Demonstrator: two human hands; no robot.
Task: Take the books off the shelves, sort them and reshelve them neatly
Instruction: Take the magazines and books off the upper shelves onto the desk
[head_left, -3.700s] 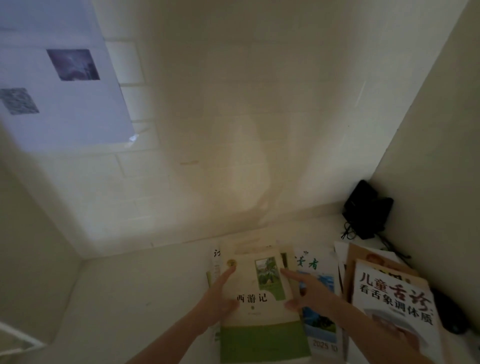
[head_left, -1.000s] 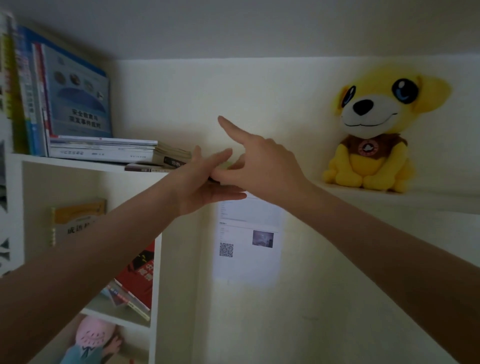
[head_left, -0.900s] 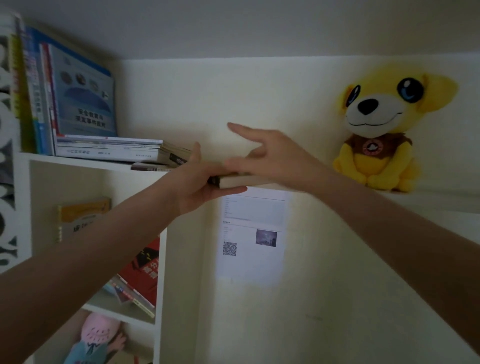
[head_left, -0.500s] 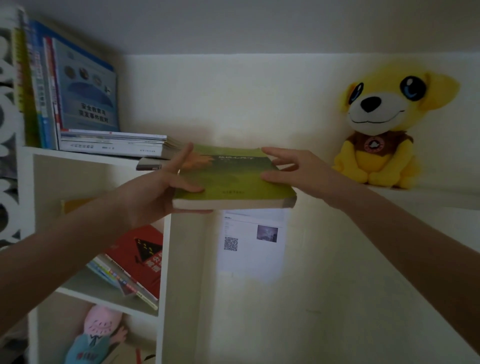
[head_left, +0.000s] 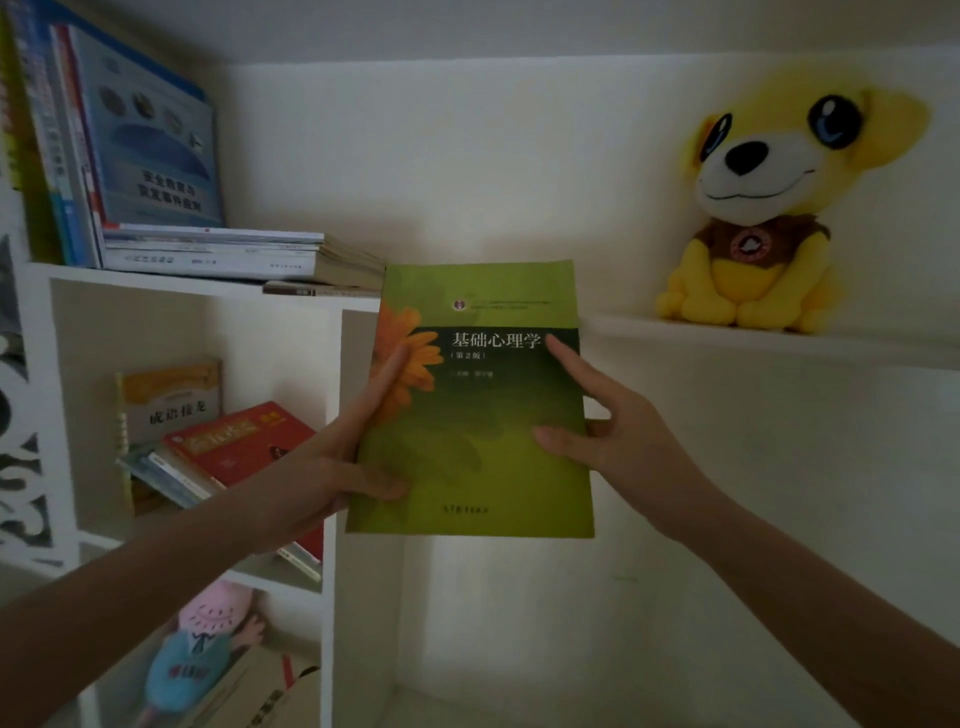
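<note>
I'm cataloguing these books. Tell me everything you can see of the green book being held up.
The green book looks like a paperback with a yellow-green cover, a dark green band carrying white Chinese title characters, and an orange flower at its left edge. It is closed, held upright in the air, front toward the camera. The left hand grips its left edge, the right hand its right edge, thumbs on the cover.

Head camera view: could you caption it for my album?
Left hand and right hand hold a green book before white shelves, near a yellow plush dog.
</note>
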